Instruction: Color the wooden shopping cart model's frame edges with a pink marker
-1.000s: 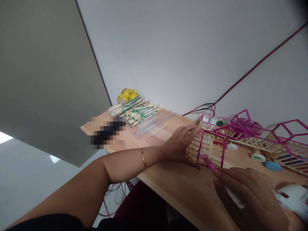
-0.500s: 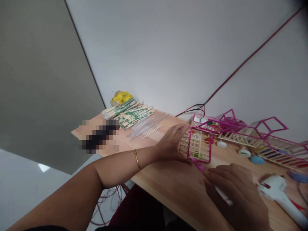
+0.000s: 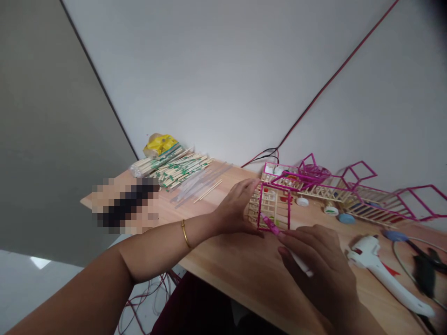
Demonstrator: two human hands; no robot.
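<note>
My left hand (image 3: 235,207) grips the left side of a small cage-like frame (image 3: 289,209) of thin wooden sticks. Its front edges are coloured magenta, while the slats behind are bare wood. Between the fingers of my right hand (image 3: 317,267) is a slim paintbrush (image 3: 271,224) with a white handle and a magenta-smeared front end. The brush's tip lies at the frame's lower front edge, though I cannot tell whether it touches. A gold bangle (image 3: 186,233) circles my left wrist.
Longer stick frames with magenta edges (image 3: 359,190) line the wall at right. Paint-pot lids (image 3: 347,218) lie before them. A white glue gun (image 3: 379,267) rests near my right hand, beside cables. Bundled wooden sticks (image 3: 181,170) and a yellow bag (image 3: 160,145) lie at left.
The brush's magenta end has moved from below the frame's lower corner up to its lower front edge. My left hand keeps its hold. The whole view has shifted, showing more on the right.
</note>
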